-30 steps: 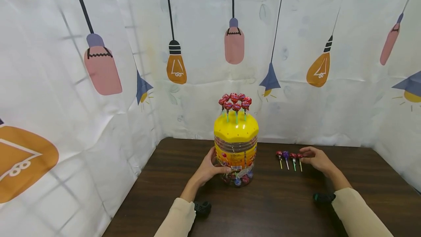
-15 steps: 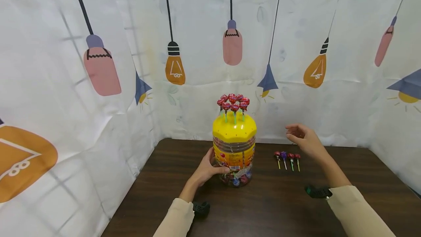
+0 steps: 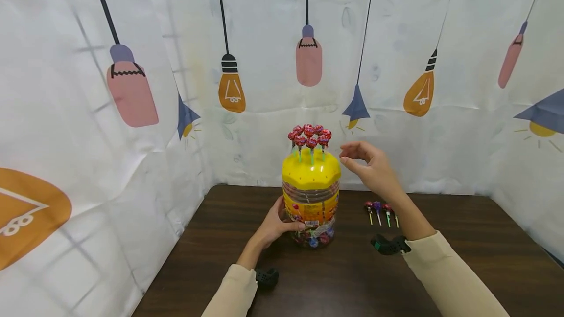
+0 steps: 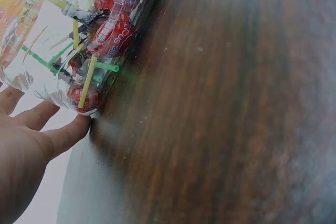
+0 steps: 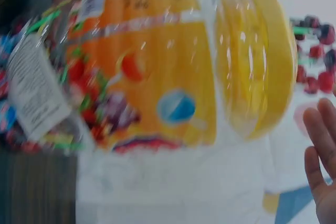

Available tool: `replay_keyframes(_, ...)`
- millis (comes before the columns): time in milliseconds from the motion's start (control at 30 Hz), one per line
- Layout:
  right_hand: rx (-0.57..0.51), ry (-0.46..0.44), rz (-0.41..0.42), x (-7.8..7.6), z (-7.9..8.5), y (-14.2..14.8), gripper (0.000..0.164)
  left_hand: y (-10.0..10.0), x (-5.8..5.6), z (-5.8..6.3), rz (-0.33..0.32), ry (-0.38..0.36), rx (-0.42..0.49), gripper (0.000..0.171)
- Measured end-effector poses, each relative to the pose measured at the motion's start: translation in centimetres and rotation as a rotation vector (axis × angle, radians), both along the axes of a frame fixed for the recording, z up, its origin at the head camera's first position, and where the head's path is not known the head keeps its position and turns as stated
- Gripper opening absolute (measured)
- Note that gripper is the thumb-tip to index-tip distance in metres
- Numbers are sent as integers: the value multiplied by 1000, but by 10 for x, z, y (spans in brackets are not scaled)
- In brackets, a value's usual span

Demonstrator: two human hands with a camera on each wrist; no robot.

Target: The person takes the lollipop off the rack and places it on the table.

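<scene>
A clear plastic candy jar (image 3: 308,209) with a yellow lid (image 3: 312,172) stands upright on the table, wrapped lollipops visible through its base. Several red-wrapped lollipops (image 3: 310,136) stick up from the lid on green sticks. My left hand (image 3: 275,224) grips the jar's lower left side, thumb across the front label; in the left wrist view, fingertips (image 4: 73,132) meet its bottom edge. My right hand (image 3: 370,165) hovers just right of the lid, fingers bent, thumb apart, nothing visible between them. The right wrist view shows its fingers (image 5: 320,129) beside the lid, partly cut off by the frame.
Several loose lollipops (image 3: 378,207), red and purple, lie in a row on the brown table (image 3: 335,283), right of the jar. A white curtain (image 3: 264,150) printed with lamps hangs behind and along the left side.
My right hand has lifted from beside the lollipop row and moved left to the lid. The row looks the same. My left hand still holds the jar in place.
</scene>
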State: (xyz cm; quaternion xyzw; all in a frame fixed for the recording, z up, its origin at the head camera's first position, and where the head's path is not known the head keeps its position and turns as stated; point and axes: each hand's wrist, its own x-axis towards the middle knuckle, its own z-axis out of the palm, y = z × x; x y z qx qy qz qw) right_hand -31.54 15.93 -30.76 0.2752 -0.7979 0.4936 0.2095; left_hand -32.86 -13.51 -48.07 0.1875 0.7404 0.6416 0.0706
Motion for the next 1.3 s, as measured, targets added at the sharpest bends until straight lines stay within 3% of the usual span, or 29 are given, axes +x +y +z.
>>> replay_keyframes(367, -109, 9, 23, -8, 8, -38, 29, -1, 2, 1, 11, 9, -27, 101)
replay_keyframes(667, -163, 51, -31, -10, 4, -51, 30, 0, 0, -1, -4, 8, 1, 100)
replay_keyframes(833, -195, 81, -24, -11, 5, -54, 34, -1, 0, 0, -6, 8, 9, 98)
replay_keyframes(1067, -256, 146, 61, -8, 20, -51, 44, 0, -1, 1, -9, 10, 13, 97)
replay_keyframes(1300, -256, 133, 91, -1, 26, -37, 49, 0, 0, 1, -5, 16, 11, 97)
